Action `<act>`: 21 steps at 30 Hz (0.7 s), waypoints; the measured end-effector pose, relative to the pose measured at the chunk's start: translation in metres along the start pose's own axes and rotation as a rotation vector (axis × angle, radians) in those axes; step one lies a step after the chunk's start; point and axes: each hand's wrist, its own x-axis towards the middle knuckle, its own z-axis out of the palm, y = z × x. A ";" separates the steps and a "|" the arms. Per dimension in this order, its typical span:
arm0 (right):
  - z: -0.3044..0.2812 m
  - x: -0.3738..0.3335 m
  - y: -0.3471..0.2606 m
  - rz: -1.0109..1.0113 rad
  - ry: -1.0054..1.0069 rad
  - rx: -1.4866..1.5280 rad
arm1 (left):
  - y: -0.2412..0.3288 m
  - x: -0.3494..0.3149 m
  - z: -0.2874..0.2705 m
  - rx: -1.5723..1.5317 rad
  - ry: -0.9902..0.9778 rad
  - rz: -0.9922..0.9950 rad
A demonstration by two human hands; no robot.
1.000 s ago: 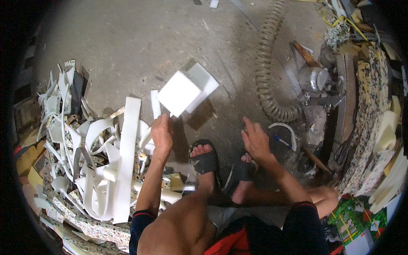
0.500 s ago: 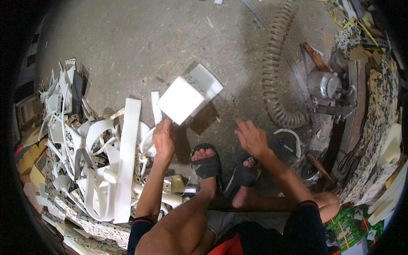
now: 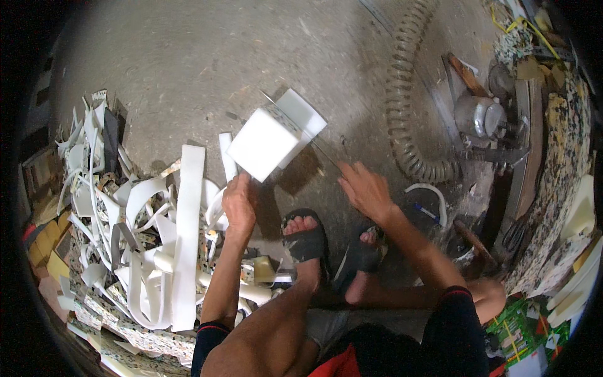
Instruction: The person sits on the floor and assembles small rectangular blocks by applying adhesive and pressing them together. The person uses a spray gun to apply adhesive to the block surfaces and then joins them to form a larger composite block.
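Note:
A block of foam (image 3: 262, 146), white on top with a speckled side, is in front of me, its near corner in the closed fingers of my left hand (image 3: 239, 204). Against its far right side lies a flat white foam piece (image 3: 303, 113). My right hand (image 3: 367, 190) is closed around the near end of a long thin blade (image 3: 326, 154). The blade runs up and left between the block and the flat piece, and its far tip shows past the block. Its handle is hidden in my fingers.
White foam offcuts (image 3: 147, 195) are heaped on the left, with a long white strip (image 3: 188, 235) on top. To the right are a coiled clear hose (image 3: 402, 107), a curved white offcut (image 3: 433, 193), a blue-and-white pen (image 3: 426, 212) and a metal tool (image 3: 487, 118). My sandalled feet are below the block.
My right hand has moved slightly up and left, and the blade now shows beside the block. The block has shifted a little left in the view. My left hand keeps its hold.

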 end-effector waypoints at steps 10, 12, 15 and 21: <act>0.015 -0.022 0.021 -0.001 0.041 0.040 | 0.002 -0.001 0.001 -0.024 0.008 -0.034; 0.017 -0.029 0.025 0.033 0.017 0.047 | 0.002 -0.002 0.000 -0.004 0.025 -0.014; 0.020 -0.023 0.027 0.015 0.058 0.018 | 0.002 -0.002 0.003 -0.024 0.044 -0.010; 0.018 -0.018 0.018 0.019 0.082 -0.040 | -0.006 -0.002 0.008 0.020 0.013 -0.007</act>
